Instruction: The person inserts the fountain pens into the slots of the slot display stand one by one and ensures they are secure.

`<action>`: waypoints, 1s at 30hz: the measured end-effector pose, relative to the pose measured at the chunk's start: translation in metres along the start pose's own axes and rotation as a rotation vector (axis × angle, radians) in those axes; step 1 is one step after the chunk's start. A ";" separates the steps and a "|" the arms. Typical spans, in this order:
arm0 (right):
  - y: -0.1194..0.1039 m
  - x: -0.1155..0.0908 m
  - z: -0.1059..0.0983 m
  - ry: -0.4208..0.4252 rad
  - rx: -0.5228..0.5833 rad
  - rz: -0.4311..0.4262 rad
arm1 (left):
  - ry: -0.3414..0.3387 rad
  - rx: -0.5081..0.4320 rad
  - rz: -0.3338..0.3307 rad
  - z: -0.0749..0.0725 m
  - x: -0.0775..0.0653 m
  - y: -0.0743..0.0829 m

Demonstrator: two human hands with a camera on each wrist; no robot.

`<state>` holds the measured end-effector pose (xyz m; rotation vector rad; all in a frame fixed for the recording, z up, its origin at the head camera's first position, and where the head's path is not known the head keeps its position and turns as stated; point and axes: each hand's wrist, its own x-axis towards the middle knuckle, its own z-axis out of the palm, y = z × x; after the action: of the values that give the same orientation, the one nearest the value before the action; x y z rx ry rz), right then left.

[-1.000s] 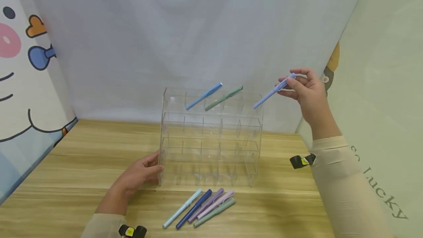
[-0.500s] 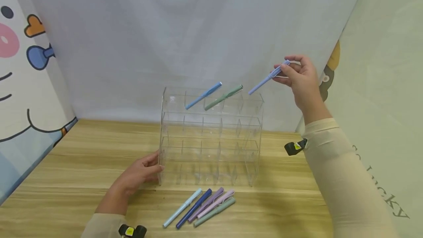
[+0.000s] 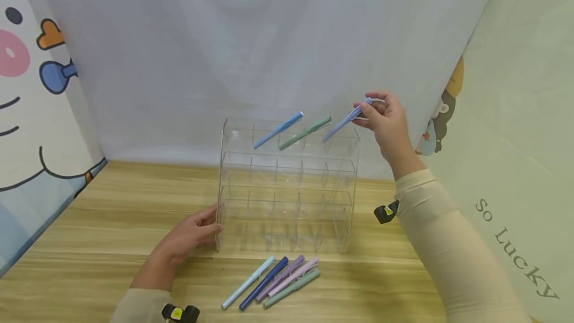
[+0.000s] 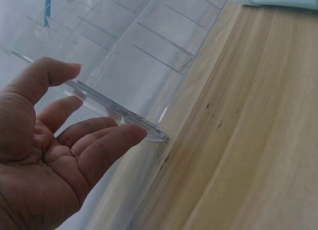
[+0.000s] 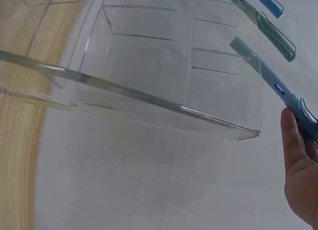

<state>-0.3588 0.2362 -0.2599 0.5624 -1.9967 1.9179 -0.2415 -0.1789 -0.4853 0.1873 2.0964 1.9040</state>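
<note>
Pale cloth (image 3: 269, 39) hangs behind; right hand (image 3: 386, 122) pinches lavender pen (image 3: 347, 119), left hand (image 3: 188, 236) grips rack (image 3: 288, 183).

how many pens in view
8: light blue pen, navy pen, purple pen, pink pen, grey-green pen on the table before the clear rack; blue pen, green pen in its top row; lavender pen in the right hand.

I'm seeing open air above the rack (image 3: 287, 208) and alongside its right wall, but the upper green pen (image 3: 306, 132) is blocking a leftward pass across the top row. Five pens (image 3: 280, 279) are crowding the front, and the left hand (image 3: 190, 236) is occupying the left wall.
</note>
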 end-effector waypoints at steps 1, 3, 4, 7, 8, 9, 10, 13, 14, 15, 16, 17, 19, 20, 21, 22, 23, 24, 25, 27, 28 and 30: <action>0.002 -0.001 0.001 -0.005 -0.006 0.008 | -0.003 0.001 0.004 0.000 0.000 0.000; 0.007 -0.003 0.003 -0.015 -0.016 0.028 | -0.006 0.000 0.007 0.000 0.000 0.001; 0.009 -0.004 0.003 -0.019 -0.016 0.037 | -0.007 -0.001 0.008 0.000 0.000 0.001; 0.014 -0.006 0.005 -0.034 -0.024 0.063 | -0.010 -0.004 0.009 0.000 0.000 0.001; 0.016 -0.007 0.006 -0.038 -0.027 0.068 | -0.010 -0.005 0.009 0.001 0.000 0.002; 0.017 -0.008 0.006 -0.042 -0.028 0.071 | -0.009 -0.005 0.009 0.001 0.000 0.002; 0.018 -0.009 0.007 -0.045 -0.028 0.073 | -0.008 -0.005 0.008 0.001 0.000 0.002; 0.019 -0.011 0.008 -0.052 -0.026 0.075 | -0.006 -0.001 0.009 0.001 0.000 0.002; 0.019 -0.012 0.009 -0.053 -0.030 0.074 | -0.005 0.001 0.009 0.001 0.000 0.002; 0.019 -0.012 0.009 -0.053 -0.032 0.073 | -0.004 0.003 0.009 0.001 0.000 0.002; 0.019 -0.012 0.009 -0.053 -0.034 0.072 | -0.002 0.007 0.009 0.001 0.000 0.002; 0.020 -0.013 0.009 -0.054 -0.040 0.071 | -0.002 0.008 0.009 0.001 0.000 0.002; 0.021 -0.013 0.009 -0.055 -0.051 0.068 | -0.001 0.009 0.006 0.001 0.000 0.002; 0.021 -0.013 0.009 -0.056 -0.055 0.066 | 0.000 0.008 0.005 0.001 0.000 0.002; 0.022 -0.014 0.009 -0.058 -0.060 0.064 | 0.000 0.007 0.004 0.001 0.000 0.002; 0.022 -0.014 0.010 -0.060 -0.065 0.061 | 0.002 0.007 0.003 0.001 0.000 0.002; 0.022 -0.014 0.010 -0.062 -0.071 0.058 | 0.002 0.005 0.002 0.001 0.000 0.002; 0.022 -0.015 0.010 -0.064 -0.073 0.056 | 0.002 0.003 0.001 0.001 0.000 0.002; 0.022 -0.015 0.010 -0.068 -0.076 0.054 | 0.002 0.006 0.001 0.001 0.000 0.002; 0.022 -0.016 0.011 -0.073 -0.080 0.048 | 0.001 0.005 0.002 0.000 0.000 0.001; 0.022 -0.016 0.011 -0.075 -0.082 0.046 | 0.002 0.005 0.002 0.000 0.000 0.001; 0.023 -0.016 0.011 -0.078 -0.089 0.046 | 0.000 0.006 0.002 -0.001 0.000 0.000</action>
<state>-0.3549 0.2270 -0.2883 0.5815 -2.1491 1.8485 -0.2419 -0.1793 -0.4853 0.1909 2.1038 1.8991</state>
